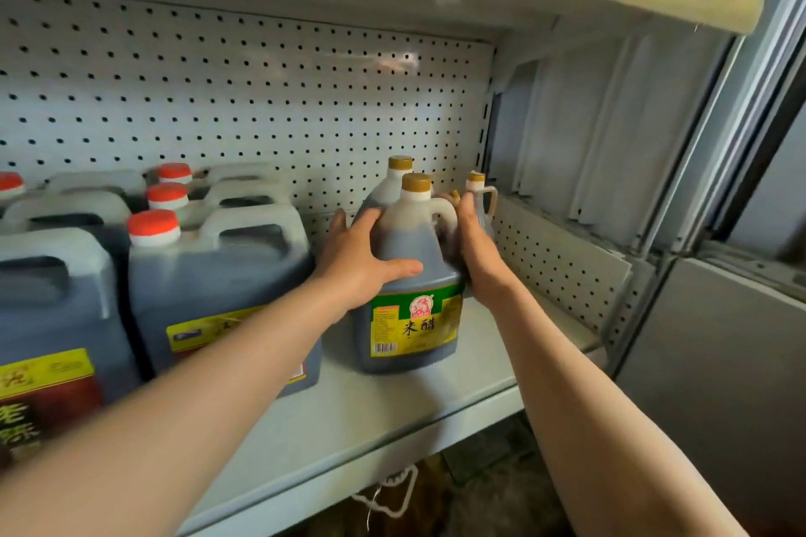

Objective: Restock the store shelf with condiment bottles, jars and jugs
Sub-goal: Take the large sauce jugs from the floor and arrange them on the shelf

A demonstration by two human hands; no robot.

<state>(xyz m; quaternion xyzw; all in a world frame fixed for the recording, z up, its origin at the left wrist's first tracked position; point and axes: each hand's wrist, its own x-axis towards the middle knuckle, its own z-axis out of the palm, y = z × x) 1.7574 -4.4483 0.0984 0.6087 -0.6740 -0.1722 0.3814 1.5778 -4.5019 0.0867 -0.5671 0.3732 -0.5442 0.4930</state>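
- While standing on the pale grey metal shelf (436, 397), gets cupped from both sides: the dark, round-shouldered plastic vinegar jug with gold cap and green-and-yellow label (410, 275).
- Head view, left hand (362, 262): pressed to the jug's left shoulder, fingers wrapped toward the back, thumb laid across the front above the label.
- Head view, right hand (473, 249): laid along the jug's right flank just beside the moulded handle, fingers reaching up and back; curled round or merely flat against it, cannot tell through the blur.
- Placement: right part of the shelf, near the front, in front of a second gold-capped dark jug (388, 187) and left of a small gold-capped bottle with loop handle (482, 198); apart from the large red-capped rectangular dark jugs (218, 275) on the left.
- Orientation: upright, long axis vertical, cap up, label facing the front edge, handle to the right.
- Step, as judged: seating and squaring this jug in its row.
- Next move likely calls for a level push back toward the white pegboard back panel (261, 100), keeping the label forward and base flat, without knocking the neighbours behind.
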